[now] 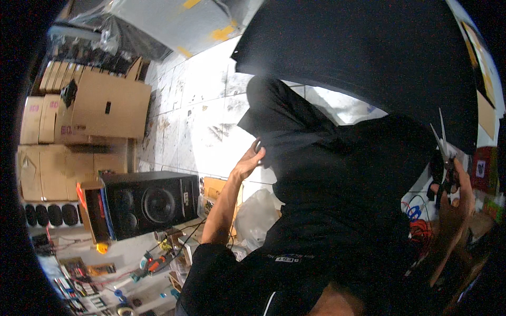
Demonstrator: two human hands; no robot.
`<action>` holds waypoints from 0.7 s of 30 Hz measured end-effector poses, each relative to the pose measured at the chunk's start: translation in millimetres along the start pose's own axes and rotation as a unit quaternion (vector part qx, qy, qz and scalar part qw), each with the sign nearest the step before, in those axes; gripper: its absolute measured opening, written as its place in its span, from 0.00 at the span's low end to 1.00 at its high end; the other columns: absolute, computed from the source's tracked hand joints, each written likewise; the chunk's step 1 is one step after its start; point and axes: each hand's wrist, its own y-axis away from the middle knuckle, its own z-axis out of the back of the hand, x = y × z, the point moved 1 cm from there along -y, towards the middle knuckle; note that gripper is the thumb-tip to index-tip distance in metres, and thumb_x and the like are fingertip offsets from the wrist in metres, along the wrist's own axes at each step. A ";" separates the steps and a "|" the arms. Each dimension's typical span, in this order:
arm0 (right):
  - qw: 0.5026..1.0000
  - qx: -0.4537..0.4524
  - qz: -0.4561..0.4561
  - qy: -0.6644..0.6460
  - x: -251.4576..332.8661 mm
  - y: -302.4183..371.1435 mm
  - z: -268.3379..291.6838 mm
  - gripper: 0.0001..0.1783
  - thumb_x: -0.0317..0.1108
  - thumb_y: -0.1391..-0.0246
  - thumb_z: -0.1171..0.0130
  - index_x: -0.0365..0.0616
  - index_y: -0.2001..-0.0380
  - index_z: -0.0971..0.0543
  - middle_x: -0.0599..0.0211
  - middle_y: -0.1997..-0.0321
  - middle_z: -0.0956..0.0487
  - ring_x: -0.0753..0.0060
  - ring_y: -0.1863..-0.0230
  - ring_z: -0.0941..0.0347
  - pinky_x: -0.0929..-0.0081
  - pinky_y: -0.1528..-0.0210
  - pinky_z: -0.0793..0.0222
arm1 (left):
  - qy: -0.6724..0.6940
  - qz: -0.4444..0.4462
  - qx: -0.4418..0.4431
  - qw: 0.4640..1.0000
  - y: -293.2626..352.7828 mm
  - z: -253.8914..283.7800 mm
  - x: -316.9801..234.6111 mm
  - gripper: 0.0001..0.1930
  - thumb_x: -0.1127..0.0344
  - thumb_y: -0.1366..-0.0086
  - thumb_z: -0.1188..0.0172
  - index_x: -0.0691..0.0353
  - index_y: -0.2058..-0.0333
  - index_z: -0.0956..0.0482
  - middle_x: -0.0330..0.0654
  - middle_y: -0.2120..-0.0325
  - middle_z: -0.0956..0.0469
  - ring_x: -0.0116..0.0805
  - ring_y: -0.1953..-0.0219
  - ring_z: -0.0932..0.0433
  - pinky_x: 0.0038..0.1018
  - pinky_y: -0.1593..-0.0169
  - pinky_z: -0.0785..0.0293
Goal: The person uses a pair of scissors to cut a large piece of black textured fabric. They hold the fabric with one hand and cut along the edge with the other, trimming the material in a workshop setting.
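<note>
My right hand is closed round the dark handles of a pair of scissors at the far right. The scissors' metal blades stand a little apart and point away from me. Out to the left, beside my black-clothed leg, my left hand is closed, with a small dark thing at its fingertips that I cannot make out. Part of its fingers is hidden. Beyond my knees a large black sheet spreads across the far right, above the pale tiled floor.
A black speaker cabinet stands at the left, near stacked cardboard boxes. Power tools and loose cables lie at lower left. Coiled red cable sits by my right side. A grey panel with yellow patches lies at the far left.
</note>
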 end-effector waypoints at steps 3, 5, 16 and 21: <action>0.993 0.000 -0.004 -0.116 12.2 -3.7 4.0 0.39 0.20 0.57 0.30 0.41 0.38 0.30 0.49 0.43 0.22 0.57 0.44 0.24 0.64 0.51 0.25 | -0.124 -0.122 -0.077 0.982 -8.1 15.3 8.7 0.66 0.25 0.50 0.37 0.59 0.28 0.63 0.62 0.30 0.52 0.60 0.28 0.54 0.49 0.31 0.46; 0.996 -0.005 -0.025 -0.091 14.2 -2.7 7.7 0.39 0.19 0.57 0.31 0.43 0.38 0.29 0.51 0.42 0.23 0.58 0.43 0.25 0.64 0.48 0.26 | -0.024 -0.076 -0.025 0.997 -26.2 11.7 25.1 0.60 0.27 0.44 0.41 0.58 0.27 0.63 0.58 0.30 0.50 0.54 0.30 0.47 0.47 0.34 0.41; 0.998 0.019 -0.064 -0.020 26.6 -9.1 5.0 0.37 0.23 0.54 0.30 0.41 0.39 0.28 0.51 0.43 0.23 0.56 0.42 0.26 0.63 0.41 0.31 | -0.495 0.167 0.039 0.852 25.1 31.0 -78.4 0.37 0.32 0.48 0.31 0.70 0.68 0.17 0.42 0.73 0.20 0.27 0.73 0.26 0.31 0.71 0.29; 0.999 -0.029 0.011 0.028 65.9 -34.0 7.1 0.38 0.29 0.58 0.25 0.37 0.41 0.28 0.47 0.46 0.21 0.58 0.49 0.21 0.66 0.49 0.25 | -0.290 -0.097 -0.129 0.943 119.2 29.2 -287.6 0.23 0.54 0.49 0.25 0.67 0.63 0.17 0.41 0.72 0.19 0.28 0.71 0.22 0.29 0.65 0.24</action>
